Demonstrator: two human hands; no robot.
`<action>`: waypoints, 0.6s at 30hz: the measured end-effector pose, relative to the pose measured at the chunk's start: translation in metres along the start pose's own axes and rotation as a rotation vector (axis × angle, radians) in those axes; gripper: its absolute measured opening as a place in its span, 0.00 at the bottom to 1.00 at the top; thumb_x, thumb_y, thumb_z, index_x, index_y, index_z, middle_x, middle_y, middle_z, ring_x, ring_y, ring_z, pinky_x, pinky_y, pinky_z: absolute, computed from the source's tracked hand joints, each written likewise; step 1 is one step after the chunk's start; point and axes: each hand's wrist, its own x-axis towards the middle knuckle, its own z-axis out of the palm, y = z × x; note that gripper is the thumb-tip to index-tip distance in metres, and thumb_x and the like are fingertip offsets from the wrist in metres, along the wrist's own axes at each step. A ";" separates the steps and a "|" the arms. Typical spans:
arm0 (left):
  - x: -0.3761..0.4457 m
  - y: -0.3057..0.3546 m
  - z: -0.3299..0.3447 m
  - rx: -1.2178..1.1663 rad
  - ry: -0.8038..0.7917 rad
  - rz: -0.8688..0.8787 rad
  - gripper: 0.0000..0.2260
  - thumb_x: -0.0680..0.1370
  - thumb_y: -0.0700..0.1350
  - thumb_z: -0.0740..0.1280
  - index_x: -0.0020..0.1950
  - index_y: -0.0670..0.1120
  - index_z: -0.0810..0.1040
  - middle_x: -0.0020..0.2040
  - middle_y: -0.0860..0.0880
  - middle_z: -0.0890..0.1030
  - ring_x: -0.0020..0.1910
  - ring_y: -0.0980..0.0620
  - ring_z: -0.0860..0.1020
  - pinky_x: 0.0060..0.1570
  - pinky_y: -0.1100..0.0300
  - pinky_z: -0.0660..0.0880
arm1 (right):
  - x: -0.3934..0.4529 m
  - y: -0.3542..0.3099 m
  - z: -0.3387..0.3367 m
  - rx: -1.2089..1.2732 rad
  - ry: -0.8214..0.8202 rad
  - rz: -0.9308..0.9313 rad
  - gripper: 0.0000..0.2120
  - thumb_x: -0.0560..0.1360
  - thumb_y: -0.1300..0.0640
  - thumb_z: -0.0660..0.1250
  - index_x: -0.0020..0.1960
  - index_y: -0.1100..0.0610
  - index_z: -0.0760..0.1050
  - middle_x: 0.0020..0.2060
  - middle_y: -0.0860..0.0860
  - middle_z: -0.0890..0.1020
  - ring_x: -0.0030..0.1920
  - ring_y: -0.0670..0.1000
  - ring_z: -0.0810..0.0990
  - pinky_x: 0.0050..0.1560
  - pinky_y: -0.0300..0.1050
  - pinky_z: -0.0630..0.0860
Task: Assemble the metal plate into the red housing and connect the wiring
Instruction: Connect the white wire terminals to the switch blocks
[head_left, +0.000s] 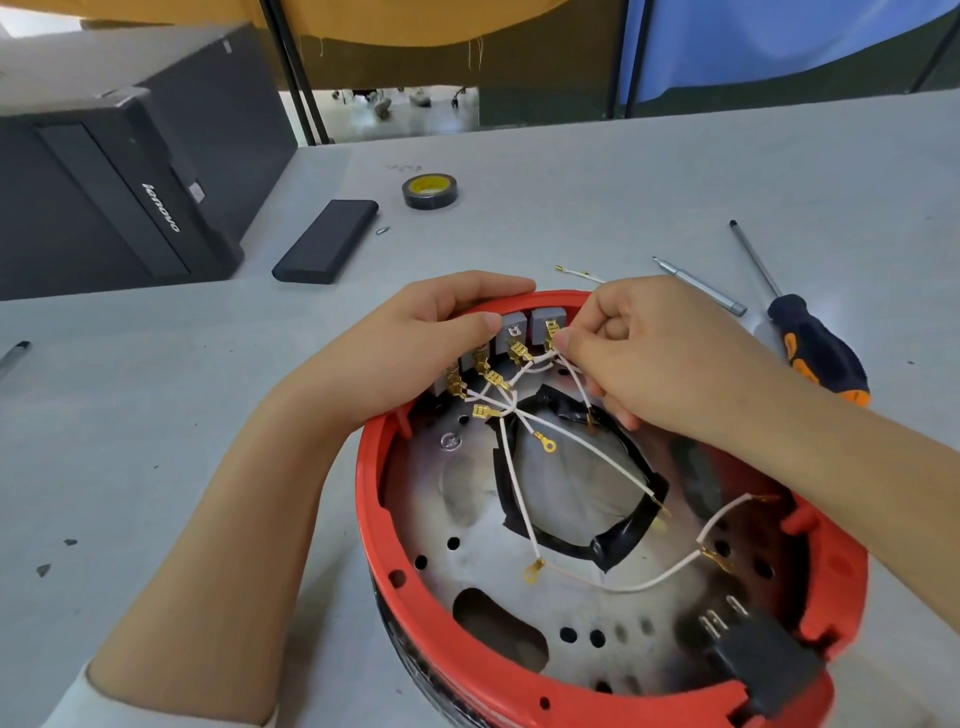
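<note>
Presently catalogued on the grey counter (649, 182): one round red housing (447, 644) at 6 o'clock of the view, with the perforated metal plate (467, 525) seated inside it, a black-taped ring (618, 540) around the plate's central opening. Grey terminal blocks (511, 332) line the housing's inner wall at its 12 o'clock side, several white wires (613, 462) with brass connectors fanning out from them across the plate. Left hand (415, 353): fingers curled over the housing rim at 11 o'clock, thumb pressed against a terminal block. Right hand (644, 358): fingers curled, thumb and forefinger pinching a wire connector (551, 335) at the rightmost block. Black plug socket (758, 660) sits at the housing's 5 o'clock edge. Elsewhere on the counter: orange-and-black screwdriver (815, 348) at 3 o'clock, a thin metal tool (701, 288) just beside it, a loose short wire (576, 273) near the rim, a roll of black tape (430, 190) at 12 o'clock, a flat black case (327, 241) and a black computer tower (119, 171) at 10 o'clock.
</note>
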 end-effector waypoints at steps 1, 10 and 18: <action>-0.001 0.001 0.000 0.002 0.001 -0.002 0.17 0.83 0.38 0.60 0.60 0.59 0.78 0.55 0.59 0.84 0.56 0.59 0.81 0.61 0.62 0.74 | 0.000 -0.001 0.000 -0.011 0.002 -0.003 0.11 0.77 0.56 0.63 0.36 0.53 0.74 0.25 0.52 0.81 0.17 0.43 0.72 0.22 0.29 0.65; -0.001 0.001 0.001 0.012 0.001 0.010 0.16 0.83 0.39 0.60 0.62 0.58 0.77 0.58 0.49 0.83 0.59 0.44 0.79 0.62 0.47 0.75 | -0.003 -0.002 0.002 -0.125 0.049 -0.087 0.08 0.75 0.55 0.65 0.36 0.51 0.75 0.25 0.48 0.78 0.26 0.40 0.74 0.29 0.30 0.68; -0.001 0.001 -0.001 -0.006 -0.020 0.020 0.16 0.83 0.38 0.60 0.61 0.58 0.78 0.55 0.58 0.84 0.54 0.61 0.82 0.54 0.70 0.75 | -0.004 -0.002 0.001 -0.179 0.071 -0.148 0.06 0.71 0.59 0.66 0.36 0.52 0.75 0.26 0.48 0.79 0.32 0.40 0.75 0.34 0.24 0.66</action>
